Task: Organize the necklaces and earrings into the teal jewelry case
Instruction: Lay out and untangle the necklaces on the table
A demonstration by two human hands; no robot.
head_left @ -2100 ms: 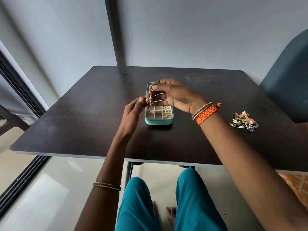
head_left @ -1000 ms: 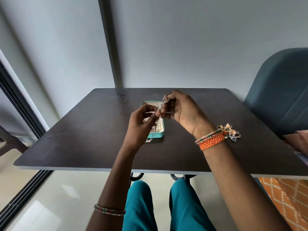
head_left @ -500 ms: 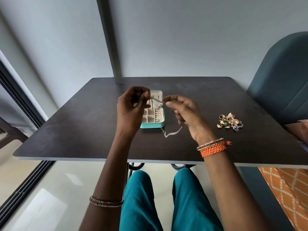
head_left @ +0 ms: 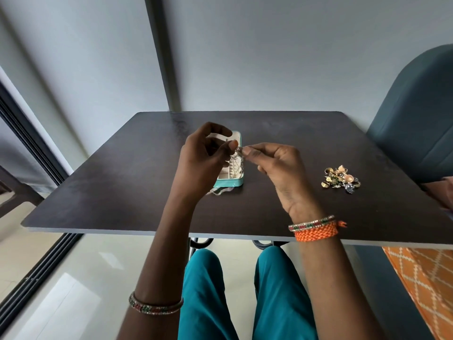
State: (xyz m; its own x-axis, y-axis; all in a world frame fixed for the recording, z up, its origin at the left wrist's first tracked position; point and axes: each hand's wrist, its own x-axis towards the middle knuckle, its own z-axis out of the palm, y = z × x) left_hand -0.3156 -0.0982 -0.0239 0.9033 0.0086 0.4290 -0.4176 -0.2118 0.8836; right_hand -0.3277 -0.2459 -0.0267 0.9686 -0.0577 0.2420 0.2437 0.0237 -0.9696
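Item in hand: thin silver chain necklace (head_left: 238, 150), pinched between left hand (head_left: 204, 159) and right hand (head_left: 277, 168) above the open teal rectangular jewelry case (head_left: 229, 183) on the dark surface (head_left: 127, 182). Step: necklace stowing (apparently untangling). Next: lower it into a compartment. Gold earring heap (head_left: 340, 179) lies well apart.

Soft, even daylight comes from left of the grip, throwing pale glare patches on the floor (head_left: 73, 303) below. The desk (head_left: 122, 192) shows faint sheen. Wide-angle bending warps the edges; forearms nearest the camera blur slightly.
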